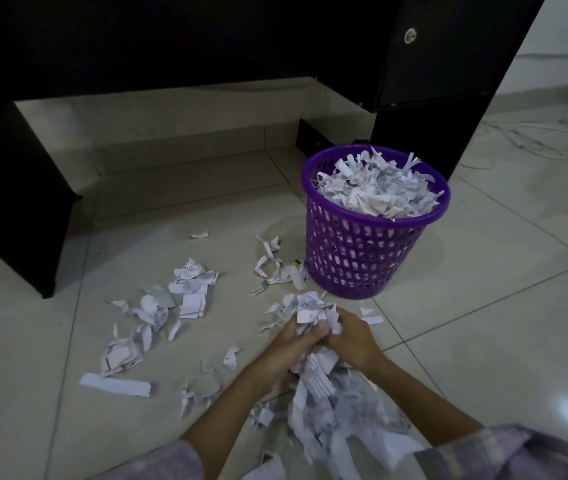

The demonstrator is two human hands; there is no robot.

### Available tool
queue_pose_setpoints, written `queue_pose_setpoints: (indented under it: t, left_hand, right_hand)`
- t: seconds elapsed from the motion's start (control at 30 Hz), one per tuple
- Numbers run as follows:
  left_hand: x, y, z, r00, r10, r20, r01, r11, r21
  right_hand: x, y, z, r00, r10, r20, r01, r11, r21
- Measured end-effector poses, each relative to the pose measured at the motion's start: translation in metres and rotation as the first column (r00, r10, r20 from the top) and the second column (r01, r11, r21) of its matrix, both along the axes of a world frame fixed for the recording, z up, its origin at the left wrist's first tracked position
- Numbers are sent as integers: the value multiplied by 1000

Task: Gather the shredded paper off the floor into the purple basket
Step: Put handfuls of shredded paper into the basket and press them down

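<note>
Both hands, left [291,344] and right [351,337], clamp wad of white shredded paper [313,317] between them, grip curled tight so I lose nothing; round purple plastic basket [362,251] nearly full, just ahead; scraps litter floor [483,271].

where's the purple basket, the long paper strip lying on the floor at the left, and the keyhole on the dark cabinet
purple basket [358,258], head view, on its lattice side wall
long paper strip [116,385], head view, on the strip's middle
keyhole [410,35], head view, on the round metal lock face
</note>
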State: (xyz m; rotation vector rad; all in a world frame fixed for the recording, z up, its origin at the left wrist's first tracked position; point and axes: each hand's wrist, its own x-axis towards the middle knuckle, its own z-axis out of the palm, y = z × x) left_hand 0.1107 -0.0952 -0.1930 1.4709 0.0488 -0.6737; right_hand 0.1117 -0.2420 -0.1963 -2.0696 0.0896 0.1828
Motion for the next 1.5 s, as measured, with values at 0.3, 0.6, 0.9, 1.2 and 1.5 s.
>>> queue_pose_setpoints:
  t: [0.3,0.6,0.9,1.2,1.5]
  left_hand:
    - [17,2,-1,920,358,-163,-371,927,-57]
    - [19,12,-2,857,506,-96,-513,856,-72]
    - [14,9,14,828,313,465,-394,915,86]
    - [8,13,4,654,-157,740,-251,878,408]
    - [0,1,14,680,-357,641,-49,849,525]
  right_hand:
    - [-7,16,23,921,360,-152,-330,925,191]
    - [0,13,7,956,60,-286,24,959,282]
    - [-8,16,18,817,229,-529,291,628,721]
    - [-6,13,38,854,183,-487,401,367,840]
    - [-5,7,26,871,140,-470,351,493,796]
